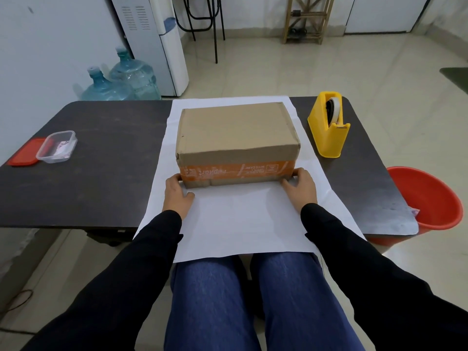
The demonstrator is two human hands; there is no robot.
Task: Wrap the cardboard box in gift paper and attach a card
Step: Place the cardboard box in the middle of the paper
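A brown cardboard box (235, 127) with orange printed tape on its near side stands on a white sheet of gift paper (240, 224). The sheet is spread flat across the dark table and hangs over the near edge onto my lap. My left hand (177, 195) holds the box's near left bottom corner; its fingers curl round the side and the thumb lies on the paper. In the same way my right hand (301, 190) holds the near right bottom corner. A clear plastic container (57, 146) at the left holds something small and pink-patterned.
A yellow tape dispenser (329, 125) stands to the right of the box. A red lid (24, 153) lies beside the container. The dark table (106, 160) has an orange bucket (428, 203) past its right edge. Water jugs (121, 79) and a cooler stand behind.
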